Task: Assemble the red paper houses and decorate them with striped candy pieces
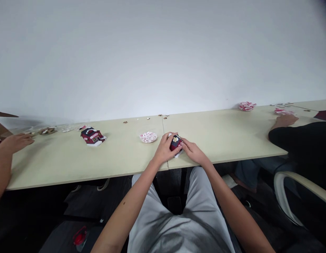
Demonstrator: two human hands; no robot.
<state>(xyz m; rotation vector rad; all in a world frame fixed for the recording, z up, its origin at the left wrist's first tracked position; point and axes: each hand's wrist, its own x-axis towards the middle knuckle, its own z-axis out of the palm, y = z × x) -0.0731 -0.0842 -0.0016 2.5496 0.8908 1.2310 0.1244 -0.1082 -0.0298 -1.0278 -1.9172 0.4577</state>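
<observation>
Close to the table's front edge, a small toy house (175, 144) with dark red walls and a dark roof rests between my two hands. My left hand (166, 148) is wrapped round its left side, thumb across the front. From the right, my right hand (192, 150) presses its fingers against the roof and wall. The hands hide much of the house. Just left of them is a shallow dish (148, 137) holding small red-and-white pieces, too small to name. Farther left stands a similar toy house (92, 136) with white trim.
Small brown and white bits (163, 116) lie by the wall. A co-worker's hand (19, 142) reaches over clear trays (65, 129) at left. Another person's hand (284, 120) is at right, near red-and-white pieces (283, 111). A second dish (247, 106) stands at the back right.
</observation>
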